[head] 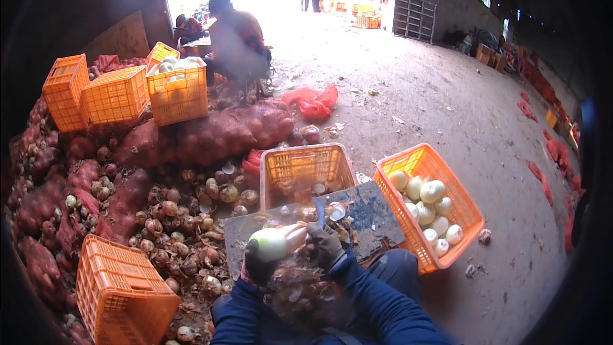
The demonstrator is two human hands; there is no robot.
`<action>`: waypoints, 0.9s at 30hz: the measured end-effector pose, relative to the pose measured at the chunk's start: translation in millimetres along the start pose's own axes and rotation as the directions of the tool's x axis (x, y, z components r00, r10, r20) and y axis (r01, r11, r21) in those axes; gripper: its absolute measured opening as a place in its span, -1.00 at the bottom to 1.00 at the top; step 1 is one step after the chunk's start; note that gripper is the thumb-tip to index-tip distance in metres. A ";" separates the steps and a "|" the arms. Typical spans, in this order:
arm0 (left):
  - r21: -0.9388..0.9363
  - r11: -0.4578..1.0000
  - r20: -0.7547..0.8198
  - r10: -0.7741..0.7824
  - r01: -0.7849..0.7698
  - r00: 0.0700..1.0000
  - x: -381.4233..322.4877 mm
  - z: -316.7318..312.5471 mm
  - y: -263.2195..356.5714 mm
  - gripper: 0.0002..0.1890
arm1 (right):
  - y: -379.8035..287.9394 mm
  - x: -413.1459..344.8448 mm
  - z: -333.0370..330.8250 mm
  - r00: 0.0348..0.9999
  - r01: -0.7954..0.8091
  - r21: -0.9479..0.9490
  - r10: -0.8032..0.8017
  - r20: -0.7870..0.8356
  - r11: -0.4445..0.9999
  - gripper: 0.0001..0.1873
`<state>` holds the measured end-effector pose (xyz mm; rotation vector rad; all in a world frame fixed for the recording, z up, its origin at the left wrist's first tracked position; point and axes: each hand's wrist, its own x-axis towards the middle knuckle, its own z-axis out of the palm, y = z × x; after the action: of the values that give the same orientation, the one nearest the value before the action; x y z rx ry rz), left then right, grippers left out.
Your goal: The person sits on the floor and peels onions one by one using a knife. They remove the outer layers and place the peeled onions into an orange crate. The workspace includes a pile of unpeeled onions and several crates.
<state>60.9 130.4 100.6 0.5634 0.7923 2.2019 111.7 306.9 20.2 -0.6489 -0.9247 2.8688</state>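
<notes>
In the head view, my gloved left hand (258,264) grips a peeled pale-green onion (269,243) from below and the left. My gloved right hand (323,246) is closed around a small knife (320,212), its blade pointing up and away from me. The thumb side of this hand touches a pale strip of onion skin (294,235) that stretches from the onion's right end. Under both hands lies a worn dark board (368,215), strewn with skin scraps (338,212). More loose skins (299,285) are heaped at my lap.
An orange crate (450,211) of peeled onions stands at right; another crate (306,153) stands behind the board. Unpeeled onions (179,249) cover the floor at left, beside a tipped crate (127,292). Filled red mesh sacks (230,127) lie beyond. A person (239,38) sits further back.
</notes>
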 end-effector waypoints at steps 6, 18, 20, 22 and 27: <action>0.067 0.997 -0.141 -0.015 0.025 0.990 -13.7 -49.0 -21.1 -0.21 | -0.6 -19.7 19.0 0.934 0.305 -0.494 -0.154 0.322 0.814 -0.69; 0.219 0.976 -0.279 0.045 0.017 0.959 -4.8 -65.0 -31.0 -0.20 | 6.0 -2.0 27.5 0.940 0.310 -0.379 -0.220 0.262 0.872 -0.80; -0.022 1.000 -0.233 -0.021 0.017 0.972 -6.3 -66.4 -33.1 -0.19 | 19.8 18.8 5.5 0.829 0.558 -0.647 -0.387 0.403 0.520 -0.80; -0.207 0.978 0.072 0.031 -0.015 0.997 -6.8 -63.8 -29.3 -0.47 | 18.5 10.0 14.8 0.884 0.464 -0.547 -0.328 0.332 0.697 -0.81; -0.277 0.960 -0.208 -0.024 -0.035 0.978 -8.4 -79.2 -40.5 -0.14 | -14.6 -13.7 41.2 0.896 0.432 -0.813 -0.290 0.336 0.391 -0.75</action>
<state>38.7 117.4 15.0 0.1949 0.5688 2.3518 106.3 294.0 63.7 -0.1762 -2.2736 1.8619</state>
